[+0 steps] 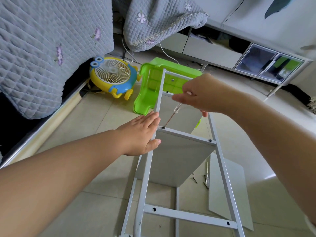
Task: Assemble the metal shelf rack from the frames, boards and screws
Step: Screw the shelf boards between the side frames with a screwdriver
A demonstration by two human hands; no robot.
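Right hand [200,94] pinching screwdriver [171,115], shaft slanting down-left onto screw [163,127], beside flat, spread left hand [142,134] bracing frame [158,106].

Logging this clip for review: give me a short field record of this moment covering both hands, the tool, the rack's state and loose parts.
left hand: left hand flat, fingers straight, pressing against the side rail of the metal frame
right hand: right hand grips the screwdriver handle
tool tip: on a screw at the left end of a crossbar
rack state: board stands under that crossbar; screw already at its right end
unfilled holes: lower crossbar, both ends
loose parts: screws and a spare board on the floor
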